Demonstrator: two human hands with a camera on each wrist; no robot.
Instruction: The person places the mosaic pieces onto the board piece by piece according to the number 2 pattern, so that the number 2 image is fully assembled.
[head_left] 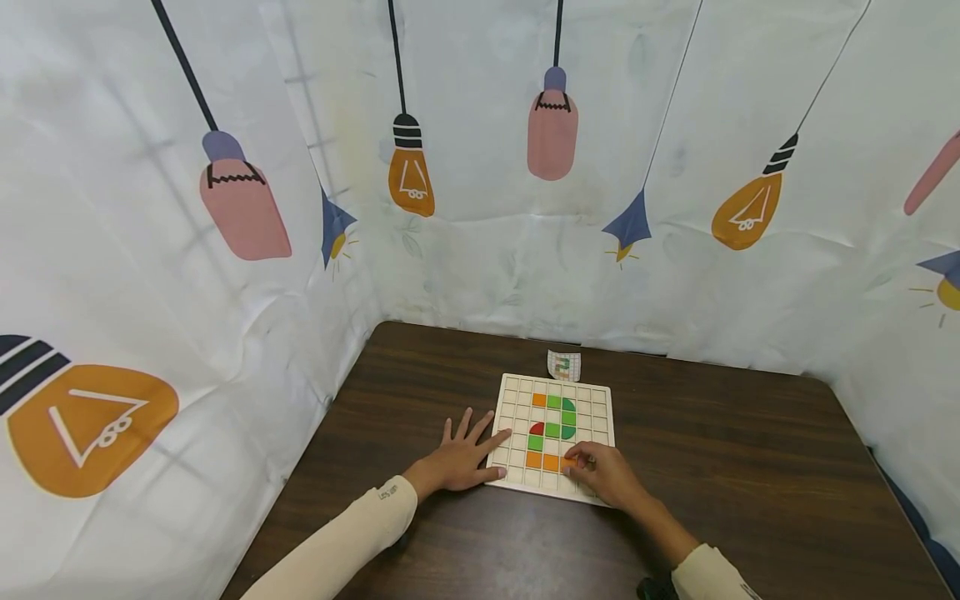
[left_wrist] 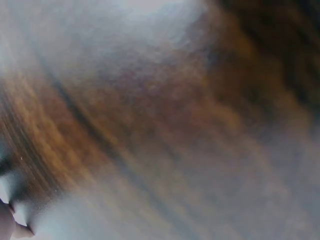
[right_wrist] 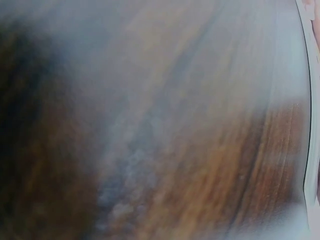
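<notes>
A pale wooden grid board [head_left: 597, 410] lies on the dark table, with orange, green and red pieces set in its squares. My left hand [head_left: 459, 460] lies with fingers spread, its fingertips and thumb on the board's left edge. My right hand [head_left: 604, 475] pinches an orange square tile [head_left: 569, 462] over the lower part of the board, at the end of an orange row. Its fingertips partly cover that tile. The right wrist view catches the board's edge [right_wrist: 311, 125] at the far right; the left wrist view shows mostly blurred tabletop.
Behind the board lies a small paper card [head_left: 564, 366] printed with a coloured grid pattern. The brown wooden table [head_left: 720, 442] extends to both sides. White curtains [head_left: 480, 275] with lamp drawings stand along its back and left.
</notes>
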